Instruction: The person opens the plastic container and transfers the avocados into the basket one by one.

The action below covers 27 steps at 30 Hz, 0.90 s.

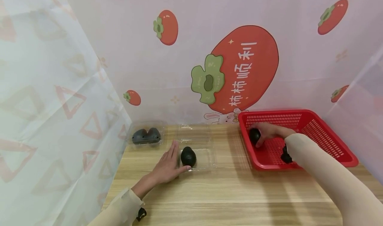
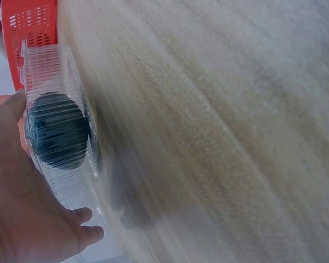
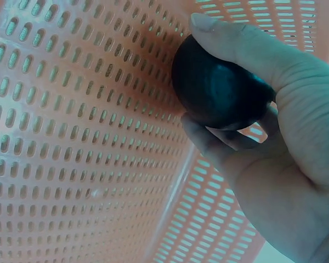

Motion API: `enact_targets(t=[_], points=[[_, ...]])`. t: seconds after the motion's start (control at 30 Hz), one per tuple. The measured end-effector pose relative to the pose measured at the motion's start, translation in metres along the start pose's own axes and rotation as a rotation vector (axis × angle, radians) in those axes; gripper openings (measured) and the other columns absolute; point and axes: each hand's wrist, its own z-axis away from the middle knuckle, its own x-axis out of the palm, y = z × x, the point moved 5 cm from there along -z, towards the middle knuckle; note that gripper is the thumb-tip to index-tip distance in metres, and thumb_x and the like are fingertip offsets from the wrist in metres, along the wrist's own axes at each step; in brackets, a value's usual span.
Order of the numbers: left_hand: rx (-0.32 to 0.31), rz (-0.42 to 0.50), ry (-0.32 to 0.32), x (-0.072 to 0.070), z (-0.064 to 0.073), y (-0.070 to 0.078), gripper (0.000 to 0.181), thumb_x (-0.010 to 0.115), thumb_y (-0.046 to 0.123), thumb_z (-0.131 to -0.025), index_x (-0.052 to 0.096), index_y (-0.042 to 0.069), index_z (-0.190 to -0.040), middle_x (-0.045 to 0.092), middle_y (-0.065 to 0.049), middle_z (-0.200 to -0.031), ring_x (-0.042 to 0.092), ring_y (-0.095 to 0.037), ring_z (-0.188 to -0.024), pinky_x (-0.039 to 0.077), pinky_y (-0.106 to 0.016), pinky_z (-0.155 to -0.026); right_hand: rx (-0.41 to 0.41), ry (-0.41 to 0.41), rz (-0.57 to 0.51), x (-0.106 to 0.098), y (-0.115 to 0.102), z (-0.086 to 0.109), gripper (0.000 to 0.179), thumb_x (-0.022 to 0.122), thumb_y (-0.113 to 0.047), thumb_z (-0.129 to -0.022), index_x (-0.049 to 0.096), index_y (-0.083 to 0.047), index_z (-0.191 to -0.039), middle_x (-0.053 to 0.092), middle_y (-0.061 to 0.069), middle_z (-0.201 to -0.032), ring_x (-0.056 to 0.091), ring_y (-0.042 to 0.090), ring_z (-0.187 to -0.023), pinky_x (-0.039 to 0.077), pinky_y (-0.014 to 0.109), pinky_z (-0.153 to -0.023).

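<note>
In the red basket [image 1: 335, 139], my right hand [image 1: 264, 132] grips a dark avocado [image 3: 222, 87], thumb on one side and fingers curled round the other. The avocado is held by the basket's left wall. My left hand [image 1: 167, 166] lies along the left side of a clear plastic clamshell box [image 1: 204, 159], fingers straight and thumb stretched along its front edge. One dark avocado [image 1: 188, 156] sits in the left half of that box. Its raised lid [image 1: 193, 132] lies back toward the wall.
Behind the left hand stands another clear box [image 1: 146, 123] with two dark avocados [image 1: 146, 136] inside. A wooden table [image 1: 215, 196] carries everything. A printed sheet [image 1: 179, 69] hangs at the back, and another pale sheet [image 1: 51, 119] runs along the left.
</note>
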Motion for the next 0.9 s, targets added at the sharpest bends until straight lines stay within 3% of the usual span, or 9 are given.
enact_targets(t=[0.43,0.63,0.9], points=[[0.001,-0.01,0.007,0.002,-0.001,-0.001,0.113,0.059,0.068,-0.1,0.001,-0.001,-0.168,-0.003,-0.023,-0.176,0.006,-0.036,-0.163,0.02,-0.058,-0.128,-0.01,-0.021,0.014,0.001,-0.003,-0.002,0.077,0.096,-0.015,-0.078,0.059,0.0,-0.143,0.062,0.019,-0.134,0.055,0.041,-0.124,0.048,0.066,-0.108],[-0.002,-0.009,0.007,0.002,-0.001,-0.001,0.113,0.059,0.068,-0.1,0.001,-0.001,-0.168,-0.003,-0.022,-0.176,0.005,-0.036,-0.163,0.019,-0.058,-0.129,-0.034,0.012,0.024,-0.007,-0.004,0.003,0.074,0.095,-0.018,-0.078,0.063,-0.006,-0.143,0.062,0.019,-0.14,0.053,0.044,-0.13,0.046,0.069,-0.108],[0.0,0.007,0.006,0.0,0.0,0.001,0.113,0.061,0.066,-0.1,0.0,-0.001,-0.168,-0.003,-0.023,-0.176,0.006,-0.037,-0.163,0.02,-0.059,-0.128,-0.018,0.04,0.038,-0.017,-0.005,0.011,0.081,0.095,-0.024,-0.079,0.059,-0.002,-0.148,0.059,0.022,-0.146,0.05,0.05,-0.137,0.04,0.073,-0.111]])
